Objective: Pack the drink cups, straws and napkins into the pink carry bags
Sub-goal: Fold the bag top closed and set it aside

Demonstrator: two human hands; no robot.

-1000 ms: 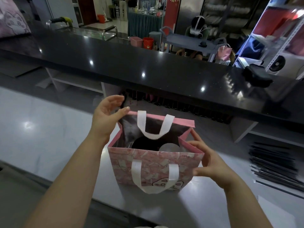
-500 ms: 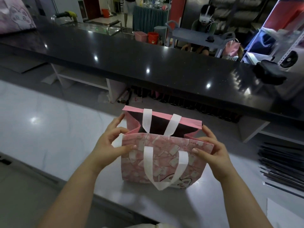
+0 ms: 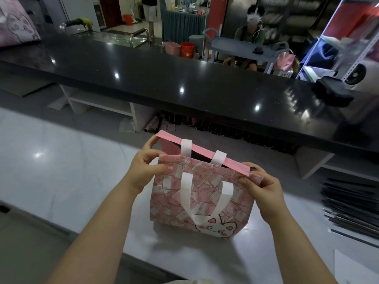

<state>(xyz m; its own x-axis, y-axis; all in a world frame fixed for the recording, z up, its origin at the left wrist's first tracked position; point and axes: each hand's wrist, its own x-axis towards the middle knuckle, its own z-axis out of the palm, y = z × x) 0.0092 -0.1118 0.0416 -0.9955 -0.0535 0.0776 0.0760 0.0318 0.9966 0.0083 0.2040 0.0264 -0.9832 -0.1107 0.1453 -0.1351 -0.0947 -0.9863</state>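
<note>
Pink carry bag (image 3: 200,198) upright on white counter (image 3: 61,177), near the front edge, mouth pressed nearly flat with only a thin dark slit open at the top; contents not visible. Left hand (image 3: 146,169) pinching the bag's upper left corner, thumb on the printed front panel, fingers behind on the back panel. Right hand (image 3: 260,186) pinching the upper right corner the same way, thumb in front, fingers curled over the rim. White handles (image 3: 203,199) hanging loose, front one drooping over the cat print. Wide bare counter left of the bag, less room right: stack of dark flat sheets (image 3: 352,206) near the right edge, well apart from the bag. White paper (image 3: 354,269) at lower right corner. Raised black countertop (image 3: 184,78) just behind, overhanging the far side.
</note>
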